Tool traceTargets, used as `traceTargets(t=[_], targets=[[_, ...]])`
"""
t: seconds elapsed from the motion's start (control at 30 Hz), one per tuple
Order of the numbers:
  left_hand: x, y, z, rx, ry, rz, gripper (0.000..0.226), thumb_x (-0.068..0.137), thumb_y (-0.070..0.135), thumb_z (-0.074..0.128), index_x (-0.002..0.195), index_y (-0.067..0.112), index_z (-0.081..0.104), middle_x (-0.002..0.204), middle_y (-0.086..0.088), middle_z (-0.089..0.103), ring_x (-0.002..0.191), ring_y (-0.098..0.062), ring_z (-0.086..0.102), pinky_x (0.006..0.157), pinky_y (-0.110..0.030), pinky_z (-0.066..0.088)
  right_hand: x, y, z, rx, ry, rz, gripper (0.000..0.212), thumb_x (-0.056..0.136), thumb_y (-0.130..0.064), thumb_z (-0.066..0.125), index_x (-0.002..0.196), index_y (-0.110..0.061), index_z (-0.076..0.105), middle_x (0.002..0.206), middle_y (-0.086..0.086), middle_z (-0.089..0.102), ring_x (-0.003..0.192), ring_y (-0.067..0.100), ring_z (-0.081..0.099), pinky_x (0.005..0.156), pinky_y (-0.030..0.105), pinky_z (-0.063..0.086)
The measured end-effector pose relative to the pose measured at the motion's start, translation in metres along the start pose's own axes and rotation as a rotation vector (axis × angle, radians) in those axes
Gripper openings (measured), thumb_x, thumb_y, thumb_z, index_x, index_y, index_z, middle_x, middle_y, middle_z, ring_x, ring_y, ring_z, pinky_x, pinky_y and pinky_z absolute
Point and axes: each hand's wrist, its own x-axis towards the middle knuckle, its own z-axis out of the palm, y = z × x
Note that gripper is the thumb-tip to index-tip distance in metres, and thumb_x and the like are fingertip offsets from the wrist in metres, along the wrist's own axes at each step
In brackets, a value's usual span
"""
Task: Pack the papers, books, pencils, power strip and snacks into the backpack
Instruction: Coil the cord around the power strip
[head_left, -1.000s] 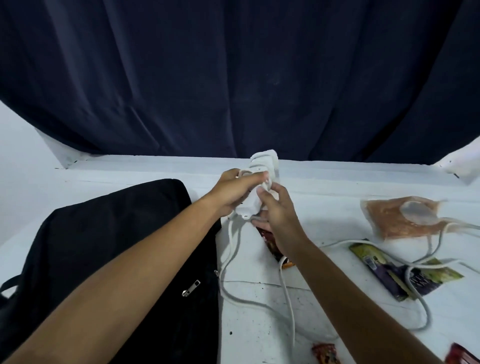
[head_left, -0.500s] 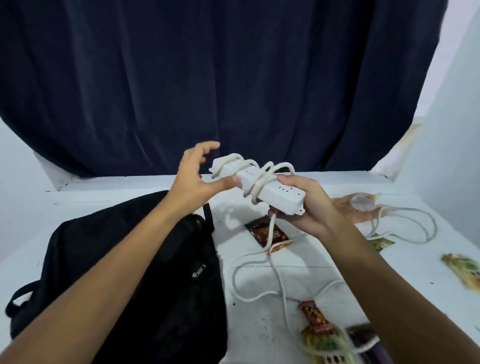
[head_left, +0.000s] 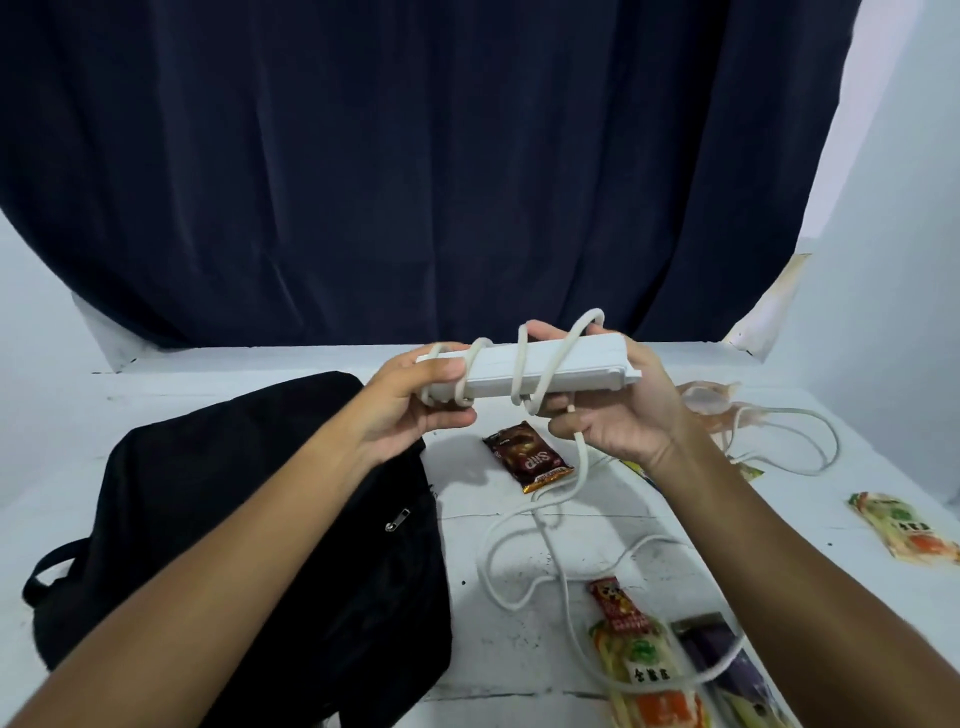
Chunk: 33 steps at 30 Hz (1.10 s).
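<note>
Black backpack (head_left: 249, 545) lies flat on the desk's (head_left: 519, 525) left half, zipper pull facing up. White power strip (head_left: 540, 374) held level in the air over the desk's middle, cord (head_left: 524, 551) looped round it several times; loose cord drops from the right hand, snakes over the desk toward the near edge and right side. Left hand (head_left: 415, 400) grips the strip's left end, thumb under, fingers curled on top. Right hand (head_left: 618, 410) curls round the right end from below, palm up, pinching the cord. Brown snack packet (head_left: 527, 457) under the strip. More snack packets (head_left: 649, 670) at near right edge, cord lying across them; one packet (head_left: 904, 527) by right edge. Both forearms reach in from the near edge
</note>
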Motion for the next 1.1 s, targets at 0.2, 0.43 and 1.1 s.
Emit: traceTargets(t=[0.2,0.43,1.1], targets=[[-0.003,-0.010,0.002,-0.246,0.070,-0.105,0.063,0.027,0.032,0.099,0.085,0.016,0.080,0.077,-0.007,0.066,0.061,-0.019,0.065,0.054,-0.030,0.059,-0.008,0.008,-0.013,0.051,-0.108,-0.082,0.039,0.090,-0.050,0.047,0.111,-0.020,0.060,0.112,0.012,0.055,0.084,0.028,0.056,0.060,0.030,0.031],[-0.009,-0.006,0.016,-0.333,0.205,-0.106,0.014,0.069,0.028,0.071,0.076,0.019,0.080,0.086,-0.005,0.065,0.081,-0.023,0.063,0.050,-0.031,0.059,-0.005,0.009,-0.004,-0.355,0.172,-0.069,0.080,0.078,-0.080,0.028,0.125,-0.022,0.057,0.097,0.011,0.052,0.068,0.020,0.051,0.054,0.030,0.039],[-0.001,-0.005,0.019,0.768,0.229,0.264,0.090,0.056,0.034,0.093,0.137,0.029,0.053,0.126,0.005,0.059,0.097,-0.007,0.064,0.077,-0.023,0.052,0.003,0.050,0.020,-0.185,0.419,-0.211,0.051,0.087,-0.048,0.060,0.111,-0.004,0.064,0.094,0.014,0.065,0.070,0.023,0.066,0.057,0.032,0.051]])
